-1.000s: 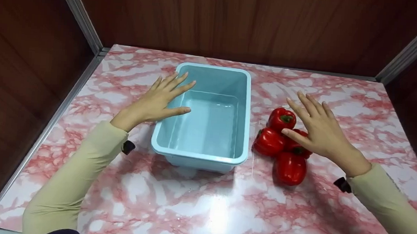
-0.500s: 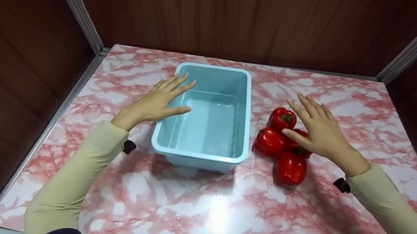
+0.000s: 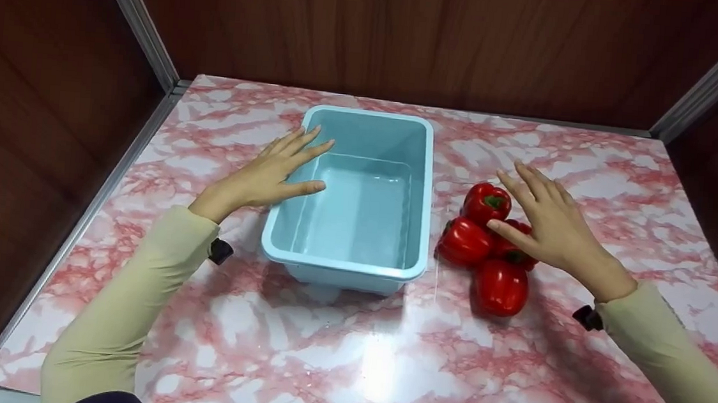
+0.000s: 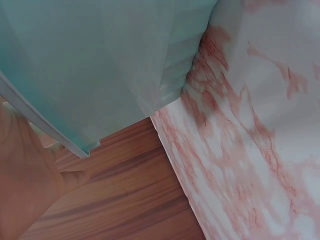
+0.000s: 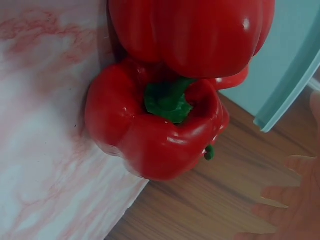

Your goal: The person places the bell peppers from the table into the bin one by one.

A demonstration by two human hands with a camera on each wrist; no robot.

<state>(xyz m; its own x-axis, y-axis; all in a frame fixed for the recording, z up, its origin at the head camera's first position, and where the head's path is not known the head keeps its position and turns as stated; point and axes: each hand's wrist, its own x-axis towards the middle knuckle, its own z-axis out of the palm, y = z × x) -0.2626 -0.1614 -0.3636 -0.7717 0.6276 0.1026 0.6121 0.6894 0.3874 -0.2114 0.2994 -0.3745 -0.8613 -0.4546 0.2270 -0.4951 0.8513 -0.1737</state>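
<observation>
A light blue plastic tub [image 3: 341, 266] stands on the table with its inside bare. My left hand [image 3: 265, 172] hovers over its left rim, fingers spread and holding nothing. To the tub's right, several red bell peppers with green stems sit in a tight cluster: one at the back [image 3: 486, 203], one at the left [image 3: 463, 242], one in front [image 3: 501, 288]. My right hand [image 3: 552, 226] is held above them with straight fingers and partly hides another pepper [image 3: 518, 256]. In the right wrist view a bell pepper [image 5: 155, 135] shows its stem, apart from the hand [image 5: 295, 210].
The pink and white marbled tabletop [image 3: 320, 365] spreads around the tub and peppers. Dark wood panels [image 3: 397, 38] with metal corner strips [image 3: 136, 17] enclose the back and sides. A dark wrist camera [image 3: 220, 252] sits under each sleeve cuff.
</observation>
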